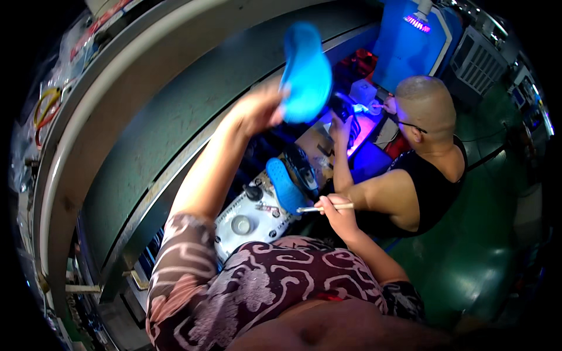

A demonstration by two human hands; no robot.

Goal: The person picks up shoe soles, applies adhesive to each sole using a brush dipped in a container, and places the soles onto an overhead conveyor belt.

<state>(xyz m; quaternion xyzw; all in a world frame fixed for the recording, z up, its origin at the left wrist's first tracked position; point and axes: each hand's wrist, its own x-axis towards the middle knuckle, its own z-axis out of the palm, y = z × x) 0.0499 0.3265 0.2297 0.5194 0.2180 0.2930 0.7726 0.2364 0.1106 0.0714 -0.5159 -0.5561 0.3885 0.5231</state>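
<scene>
Two hands, both busy. Left hand point(260, 110), upper middle of the frame, blurred: we see fingers closed on the lower end of a blue insole point(308, 73), which stands up toward the top edge, in front of a long dark green surface point(152, 140). Right hand point(341, 219), just below and right of centre: fingers curled around a thin pale tool point(310, 209), tip pointing left. That tip is right by a second blue insole point(285, 182), mid-frame; touching or not, we can't tell. Beside it, a black shoe point(301, 168). Lower left of that, white patterned tabletop point(266, 231) with a round grey dish point(240, 224). Right of centre, we get a co-worker point(436, 137) in a black sleeveless top, near purple light; green floor point(468, 286) lower right.
</scene>
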